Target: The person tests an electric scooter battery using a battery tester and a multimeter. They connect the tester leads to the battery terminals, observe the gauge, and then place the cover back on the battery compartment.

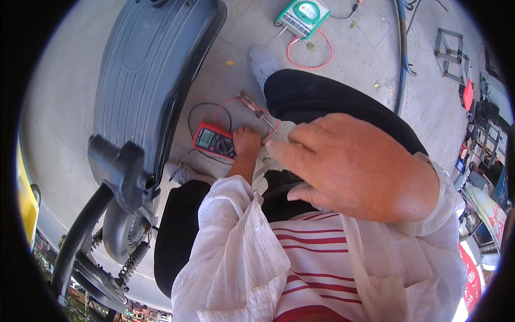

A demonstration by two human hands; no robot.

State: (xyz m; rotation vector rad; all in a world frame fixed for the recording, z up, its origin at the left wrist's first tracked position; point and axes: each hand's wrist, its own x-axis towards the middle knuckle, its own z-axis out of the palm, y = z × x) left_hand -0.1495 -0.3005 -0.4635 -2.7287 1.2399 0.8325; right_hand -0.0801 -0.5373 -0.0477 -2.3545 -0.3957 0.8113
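Observation:
My left hand (pixel 247 141) reaches down to the floor at the right end of a red and black digital multimeter (pixel 214 140). Its fingers are curled at the meter's edge beside the dial; the thumb is not clearly visible. Close to the camera, my right hand (pixel 348 166) is raised over my lap, index finger stretched out and thumb apart, holding nothing. A red test lead (pixel 219 110) and a black test lead (pixel 199 105) loop around the meter. What looks like a screwdriver (pixel 249 103) lies beyond my left hand, near my shoe.
A scooter's grey footboard (pixel 153 59) fills the left, with a black tube (pixel 80 236) and a coil spring (pixel 133 260) below. A green and white analog meter (pixel 304 16) with leads sits at the far side. Metal frames (pixel 450 53) stand right of a bluish pipe (pixel 401 64).

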